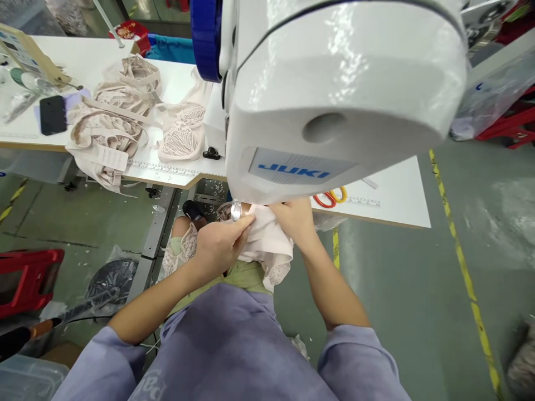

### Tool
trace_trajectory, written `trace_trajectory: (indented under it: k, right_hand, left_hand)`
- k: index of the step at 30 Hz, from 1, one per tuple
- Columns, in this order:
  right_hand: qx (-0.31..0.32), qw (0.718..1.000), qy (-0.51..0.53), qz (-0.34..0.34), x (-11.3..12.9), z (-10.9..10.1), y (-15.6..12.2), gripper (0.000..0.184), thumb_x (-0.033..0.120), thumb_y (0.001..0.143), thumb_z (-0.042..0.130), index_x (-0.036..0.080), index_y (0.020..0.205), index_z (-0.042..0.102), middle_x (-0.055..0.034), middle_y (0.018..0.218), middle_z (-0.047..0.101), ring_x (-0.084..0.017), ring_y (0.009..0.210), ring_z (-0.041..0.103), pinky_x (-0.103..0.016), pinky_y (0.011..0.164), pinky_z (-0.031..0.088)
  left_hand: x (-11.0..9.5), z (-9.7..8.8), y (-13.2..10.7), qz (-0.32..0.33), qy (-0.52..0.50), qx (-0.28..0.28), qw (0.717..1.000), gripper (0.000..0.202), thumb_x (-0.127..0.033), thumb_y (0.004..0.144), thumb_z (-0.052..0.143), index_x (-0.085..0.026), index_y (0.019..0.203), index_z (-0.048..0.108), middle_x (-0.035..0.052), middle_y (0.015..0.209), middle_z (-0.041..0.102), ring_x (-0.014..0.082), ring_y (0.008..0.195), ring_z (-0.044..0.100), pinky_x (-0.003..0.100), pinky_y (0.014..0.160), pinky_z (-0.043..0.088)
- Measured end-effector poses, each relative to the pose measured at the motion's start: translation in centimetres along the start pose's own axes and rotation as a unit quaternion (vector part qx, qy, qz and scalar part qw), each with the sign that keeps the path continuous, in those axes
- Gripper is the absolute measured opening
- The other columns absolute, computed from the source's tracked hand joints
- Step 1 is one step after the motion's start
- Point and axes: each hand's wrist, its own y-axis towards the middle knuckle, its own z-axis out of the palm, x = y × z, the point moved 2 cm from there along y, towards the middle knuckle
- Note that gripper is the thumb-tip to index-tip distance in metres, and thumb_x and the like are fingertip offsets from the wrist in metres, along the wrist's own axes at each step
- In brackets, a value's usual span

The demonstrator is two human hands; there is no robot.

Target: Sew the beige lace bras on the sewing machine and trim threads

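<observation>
A pale beige lace-edged garment [270, 236] hangs in front of my lap, below the head of a white JUKI sewing machine [343, 83]. My left hand [221, 242] pinches its left edge between thumb and fingers. On the other side, my right hand [296, 220] is closed on the cloth near the top, with its fingertips partly hidden under the machine head. The needle area is out of sight behind the machine's casing. More beige lace [188, 242] lies over my leg, left of my left hand.
On the white table [401, 189], red-and-yellow-handled scissors [330, 196] lie right of the machine. A heap of beige lace bras [111, 120] and a black phone [53, 115] lie to the left. A red stool [31, 278] stands on the floor at left.
</observation>
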Motion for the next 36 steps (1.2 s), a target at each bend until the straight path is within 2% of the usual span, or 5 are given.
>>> trace_trajectory:
  k: [8, 14, 24, 32, 36]
  right_hand:
    - [0.04, 0.991, -0.116, -0.052, -1.5, 0.3, 2.2, 0.014, 0.03, 0.081, 0.055, 0.021, 0.072, 0.054, -0.0021, 0.06, 0.055, -0.021, 0.07, 0.053, -0.033, 0.069, 0.044]
    - [0.033, 0.993, -0.091, -0.068, -1.7, 0.3, 2.3, 0.014, 0.029, 0.081, 0.056, 0.022, 0.07, 0.054, -0.0016, 0.06, 0.053, -0.021, 0.071, 0.055, -0.034, 0.07, 0.047]
    - [0.035, 0.994, -0.081, -0.066, -1.1, 0.4, 2.4, 0.017, 0.029, 0.082, 0.055, 0.022, 0.067, 0.053, -0.0041, 0.068, 0.061, -0.022, 0.071, 0.057, -0.035, 0.071, 0.049]
    - [0.03, 0.995, -0.07, -0.067, -1.0, 0.2, 2.4, 0.022, 0.032, 0.083, 0.058, 0.021, 0.065, 0.051, -0.003, 0.068, 0.062, -0.02, 0.067, 0.056, -0.034, 0.068, 0.047]
    - [0.04, 0.996, -0.061, -0.055, -0.7, 0.2, 2.4, 0.023, 0.032, 0.083, 0.059, 0.022, 0.063, 0.052, -0.0018, 0.061, 0.058, -0.019, 0.065, 0.055, -0.033, 0.067, 0.046]
  left_hand:
    - [0.1, -0.9, 1.4, 0.018, 0.037, 0.0, 0.999, 0.029, -0.025, 0.1, 0.051, -0.017, 0.116, 0.074, -0.0013, 0.063, 0.071, 0.011, 0.049, 0.056, 0.028, 0.05, 0.03]
    - [0.1, -1.0, 1.6, 0.022, 0.059, 0.012, 0.998, 0.029, -0.026, 0.1, 0.051, -0.018, 0.114, 0.076, -0.002, 0.054, 0.065, 0.0109, 0.045, 0.053, 0.03, 0.048, 0.026]
    - [-0.1, -1.2, 1.7, 0.021, 0.065, 0.023, 0.997, 0.03, -0.025, 0.1, 0.05, -0.018, 0.115, 0.075, -0.0013, 0.056, 0.067, 0.0111, 0.046, 0.053, 0.029, 0.05, 0.026]
    - [0.0, -1.2, 1.6, 0.014, 0.071, 0.035, 0.997, 0.03, -0.026, 0.1, 0.049, -0.019, 0.116, 0.074, -0.0019, 0.056, 0.067, 0.0109, 0.047, 0.053, 0.029, 0.051, 0.027]
    - [0.0, -1.2, 1.7, 0.01, 0.072, 0.045, 0.996, 0.031, -0.026, 0.101, 0.047, -0.02, 0.117, 0.074, -0.0018, 0.056, 0.066, 0.0109, 0.048, 0.054, 0.029, 0.051, 0.028]
